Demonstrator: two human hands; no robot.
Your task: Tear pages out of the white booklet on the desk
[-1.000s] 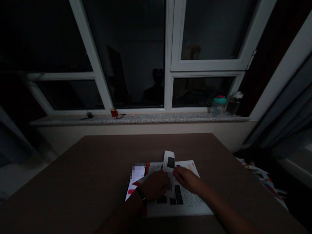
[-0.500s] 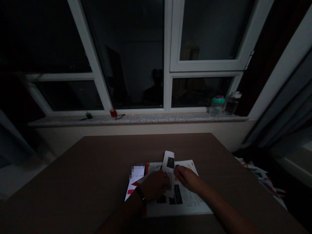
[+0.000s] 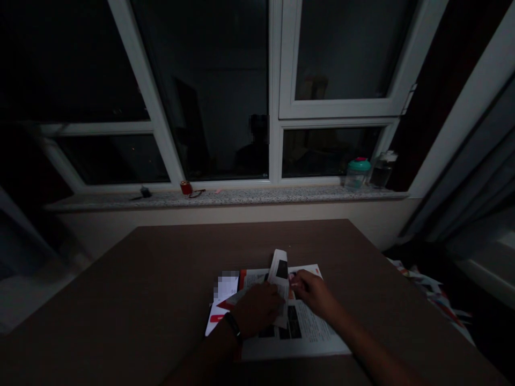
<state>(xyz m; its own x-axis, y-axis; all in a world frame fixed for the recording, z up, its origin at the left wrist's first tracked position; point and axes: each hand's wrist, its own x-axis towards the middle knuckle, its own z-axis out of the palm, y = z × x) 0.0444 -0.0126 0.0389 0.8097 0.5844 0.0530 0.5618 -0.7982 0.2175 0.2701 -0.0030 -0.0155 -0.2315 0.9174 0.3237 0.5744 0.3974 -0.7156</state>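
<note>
A narrow strip of printed paper (image 3: 280, 268) stands up between my two hands, folded lengthwise, its far end curling. My left hand (image 3: 256, 309), with a dark band on the wrist, has its fingers closed on the strip's left side. My right hand (image 3: 313, 292) pinches the strip's right edge. Under both hands lies a printed sheet (image 3: 298, 338) with red and black patches, flat on the brown table (image 3: 161, 279).
A stone window sill (image 3: 241, 197) runs behind the table, with a small red thing (image 3: 185, 187), a dark small thing (image 3: 145, 191), a teal-lidded jar (image 3: 356, 172) and a clear jar (image 3: 383, 168). Printed papers (image 3: 434, 300) lie off the table's right edge. Dark window panes above.
My right hand has slid a little farther up the strip's right edge. The strip's far end has bent lower. My left hand has barely moved.
</note>
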